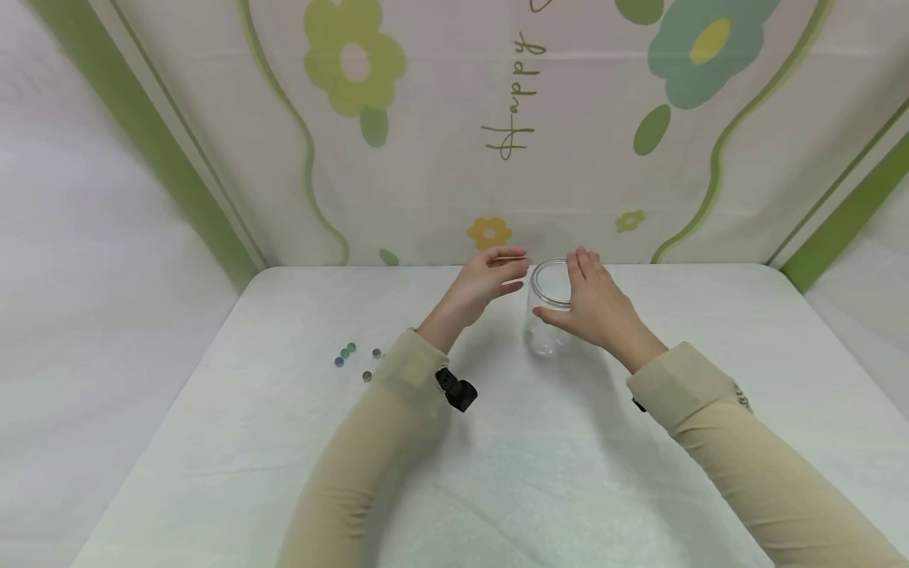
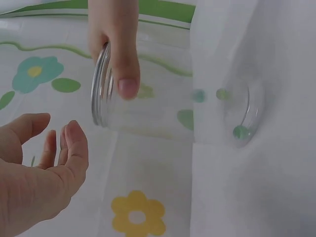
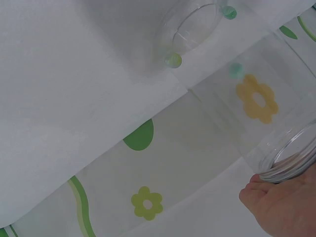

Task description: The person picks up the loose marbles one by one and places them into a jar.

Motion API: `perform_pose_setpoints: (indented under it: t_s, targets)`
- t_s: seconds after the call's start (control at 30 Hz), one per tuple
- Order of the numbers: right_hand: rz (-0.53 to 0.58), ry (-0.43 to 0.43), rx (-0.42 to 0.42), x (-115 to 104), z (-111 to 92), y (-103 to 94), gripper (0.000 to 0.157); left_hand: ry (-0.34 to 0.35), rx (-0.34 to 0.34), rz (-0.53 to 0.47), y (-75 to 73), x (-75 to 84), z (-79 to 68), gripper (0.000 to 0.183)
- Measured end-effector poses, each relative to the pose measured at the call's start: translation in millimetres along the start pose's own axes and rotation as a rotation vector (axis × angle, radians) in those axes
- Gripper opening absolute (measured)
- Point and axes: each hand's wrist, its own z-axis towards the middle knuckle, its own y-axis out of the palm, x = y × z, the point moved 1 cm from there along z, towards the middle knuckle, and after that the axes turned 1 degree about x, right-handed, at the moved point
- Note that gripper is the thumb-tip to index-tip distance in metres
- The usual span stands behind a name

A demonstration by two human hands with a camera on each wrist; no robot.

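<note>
A clear glass jar (image 1: 544,327) stands upright on the white table. My right hand (image 1: 600,312) holds it near its rim, thumb on the near side and fingers reaching to the far side. In the left wrist view, green marbles (image 2: 241,132) show through the glass towards the jar's base; one bluish-green marble (image 2: 198,95) appears a little higher and blurred. My left hand (image 1: 486,285) hovers just left of the jar's mouth, apart from it, with loosely bent fingers and nothing visible in its grasp.
Several small marbles (image 1: 345,353), greenish, blue and brownish, lie loose on the white tabletop (image 1: 256,442), left of the left forearm, which partly hides that group. A flower-printed cloth backdrop (image 1: 426,173) rises right behind the jar at the table's far edge.
</note>
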Motion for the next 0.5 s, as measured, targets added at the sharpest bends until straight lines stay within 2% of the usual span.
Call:
perform_pose_setpoints:
  t_s: [0.23, 0.5]
  targets:
    - [-0.008, 0.018, -0.018, 0, 1, -1.7, 0.104, -0.015, -0.046, 0.059, -27.6, 5.0, -12.8, 0.041]
    - [-0.009, 0.010, -0.020, 0, -1, -1.6, 0.104, -0.071, -0.075, 0.156, -53.3, -7.6, -22.8, 0.042]
